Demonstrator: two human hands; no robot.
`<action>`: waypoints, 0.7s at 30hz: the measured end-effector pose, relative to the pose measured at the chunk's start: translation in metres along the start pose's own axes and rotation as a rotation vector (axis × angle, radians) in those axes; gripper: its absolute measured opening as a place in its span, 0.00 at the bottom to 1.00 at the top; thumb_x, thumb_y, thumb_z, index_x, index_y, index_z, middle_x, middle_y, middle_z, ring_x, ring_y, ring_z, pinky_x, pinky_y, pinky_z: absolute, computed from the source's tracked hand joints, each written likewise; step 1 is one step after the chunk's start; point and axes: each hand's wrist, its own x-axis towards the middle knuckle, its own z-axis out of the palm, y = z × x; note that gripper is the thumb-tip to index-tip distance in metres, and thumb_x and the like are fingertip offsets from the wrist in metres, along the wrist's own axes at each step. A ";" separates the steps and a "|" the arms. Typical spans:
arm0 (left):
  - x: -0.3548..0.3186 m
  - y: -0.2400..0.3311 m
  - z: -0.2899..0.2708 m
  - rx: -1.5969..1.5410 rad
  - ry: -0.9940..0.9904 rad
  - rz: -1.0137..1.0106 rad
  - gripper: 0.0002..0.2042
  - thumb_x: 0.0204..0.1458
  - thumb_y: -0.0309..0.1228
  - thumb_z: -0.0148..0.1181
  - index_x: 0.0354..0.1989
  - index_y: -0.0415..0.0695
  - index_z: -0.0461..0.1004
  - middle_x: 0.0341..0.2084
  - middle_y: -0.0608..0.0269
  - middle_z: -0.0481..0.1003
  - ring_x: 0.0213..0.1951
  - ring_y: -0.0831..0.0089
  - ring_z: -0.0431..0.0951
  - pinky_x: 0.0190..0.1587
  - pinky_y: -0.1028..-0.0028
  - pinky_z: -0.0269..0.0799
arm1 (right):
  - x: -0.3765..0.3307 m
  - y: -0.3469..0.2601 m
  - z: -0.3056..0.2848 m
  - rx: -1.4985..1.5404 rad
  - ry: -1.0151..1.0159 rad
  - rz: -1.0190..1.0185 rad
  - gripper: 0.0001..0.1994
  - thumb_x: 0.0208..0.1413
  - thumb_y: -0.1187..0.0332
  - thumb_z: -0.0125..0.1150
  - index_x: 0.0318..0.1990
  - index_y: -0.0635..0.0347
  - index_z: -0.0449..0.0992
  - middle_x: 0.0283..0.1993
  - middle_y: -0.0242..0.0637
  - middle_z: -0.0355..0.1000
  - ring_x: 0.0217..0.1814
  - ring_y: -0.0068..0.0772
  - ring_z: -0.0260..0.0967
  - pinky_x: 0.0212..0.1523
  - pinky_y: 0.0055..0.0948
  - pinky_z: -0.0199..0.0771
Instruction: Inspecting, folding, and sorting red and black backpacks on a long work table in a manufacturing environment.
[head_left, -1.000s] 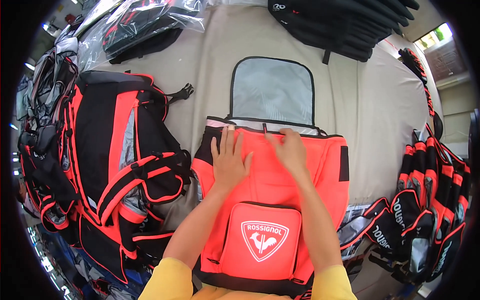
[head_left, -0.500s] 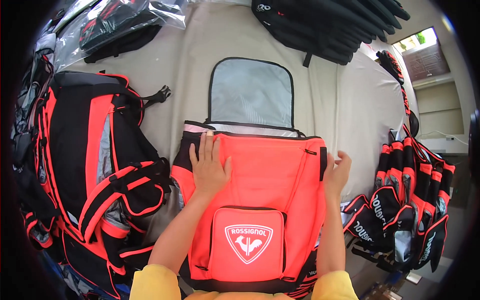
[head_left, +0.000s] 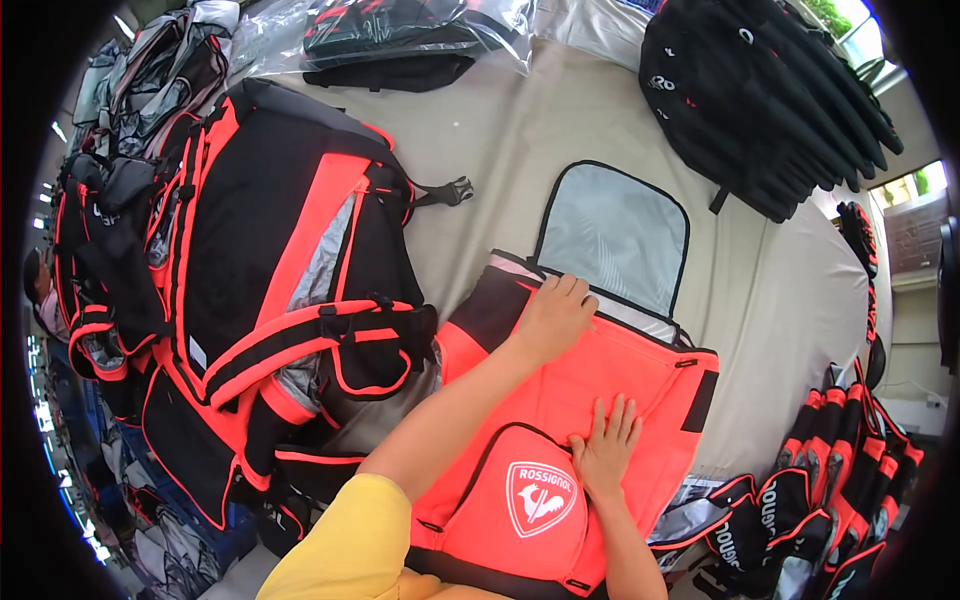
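A coral-red backpack with black trim lies flat on the cloth-covered table in front of me. A grey, black-edged flap spreads out beyond its top opening. At that top edge my left hand has its fingers bent together over the zipped hem; the fingertips are partly hidden. My right hand rests flat on the red front, fingers spread, beside the square front pocket with its white shield emblem.
To the left stands a large black-and-red backpack with straps and a buckle. Black padded pieces are stacked at the far right. Clear plastic wrap covers a bag at the back. More black-and-red parts hang at the right edge.
The view has turned left, so everything sits further right. My left hand has curled its fingers at the top hem. My right hand has moved from the side edge onto the red front.
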 end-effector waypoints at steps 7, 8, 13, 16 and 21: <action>0.015 0.048 -0.059 -0.119 -0.135 0.172 0.17 0.54 0.52 0.65 0.26 0.52 0.85 0.25 0.67 0.81 0.40 0.65 0.78 0.46 0.57 0.64 | 0.021 0.045 -0.040 0.208 0.283 -0.002 0.36 0.66 0.43 0.57 0.70 0.64 0.68 0.78 0.55 0.57 0.82 0.63 0.48 0.78 0.62 0.48; 0.001 0.064 -0.073 -0.175 -0.084 0.230 0.15 0.53 0.50 0.66 0.23 0.54 0.84 0.24 0.67 0.80 0.38 0.66 0.78 0.45 0.58 0.64 | 0.029 0.043 -0.064 0.218 0.508 -0.029 0.35 0.69 0.42 0.52 0.69 0.65 0.69 0.75 0.55 0.62 0.80 0.63 0.54 0.76 0.62 0.52; -0.076 0.147 -0.125 -0.385 -0.126 0.480 0.12 0.50 0.45 0.68 0.19 0.57 0.80 0.19 0.72 0.77 0.31 0.70 0.76 0.41 0.63 0.64 | 0.029 0.025 -0.149 0.272 0.361 -0.385 0.32 0.72 0.40 0.44 0.53 0.64 0.78 0.49 0.48 0.76 0.58 0.52 0.73 0.68 0.55 0.64; -0.105 0.166 -0.136 -0.507 -0.211 0.566 0.12 0.50 0.42 0.67 0.16 0.56 0.78 0.16 0.73 0.75 0.28 0.70 0.76 0.38 0.64 0.64 | -0.031 0.024 -0.143 0.181 0.197 -0.473 0.29 0.70 0.41 0.51 0.33 0.59 0.81 0.30 0.41 0.76 0.39 0.42 0.77 0.58 0.51 0.70; -0.150 0.192 -0.133 -0.531 -0.286 0.579 0.13 0.49 0.37 0.66 0.13 0.52 0.76 0.15 0.70 0.75 0.28 0.67 0.78 0.38 0.62 0.69 | -0.074 -0.016 -0.165 0.118 -0.100 -0.104 0.16 0.62 0.55 0.68 0.40 0.63 0.80 0.36 0.47 0.78 0.37 0.46 0.77 0.49 0.48 0.74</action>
